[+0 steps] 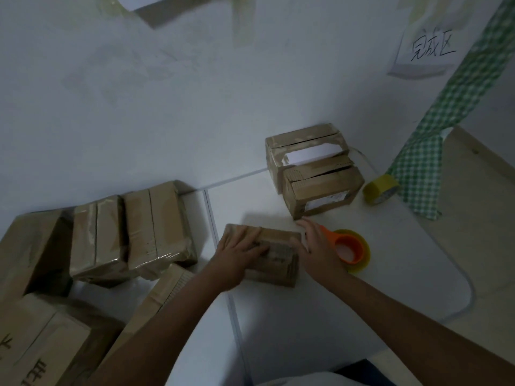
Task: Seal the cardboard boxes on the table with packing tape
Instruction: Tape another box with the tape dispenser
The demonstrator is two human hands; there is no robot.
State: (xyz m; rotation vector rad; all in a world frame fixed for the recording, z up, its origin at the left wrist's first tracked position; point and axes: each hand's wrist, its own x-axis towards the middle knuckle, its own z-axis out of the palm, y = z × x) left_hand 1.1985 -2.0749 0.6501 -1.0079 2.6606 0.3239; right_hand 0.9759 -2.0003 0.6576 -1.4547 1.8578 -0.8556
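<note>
A small cardboard box [276, 257] lies on the white table [390, 268] in front of me. My left hand [237, 252] rests flat on its top, fingers spread across the flaps. My right hand [317, 249] lies with straight fingers against the box's right end. Just right of that hand sits a roll of packing tape in an orange dispenser [352, 250]. A second, yellow tape roll [380, 189] stands further back on the right.
Two taped boxes [315, 174] are stacked against the wall behind. Several cardboard boxes [131, 232] crowd the left side. A green checked cloth [434, 151] hangs at right, below a handwritten paper sign [429, 50]. The table's rounded edge runs at right.
</note>
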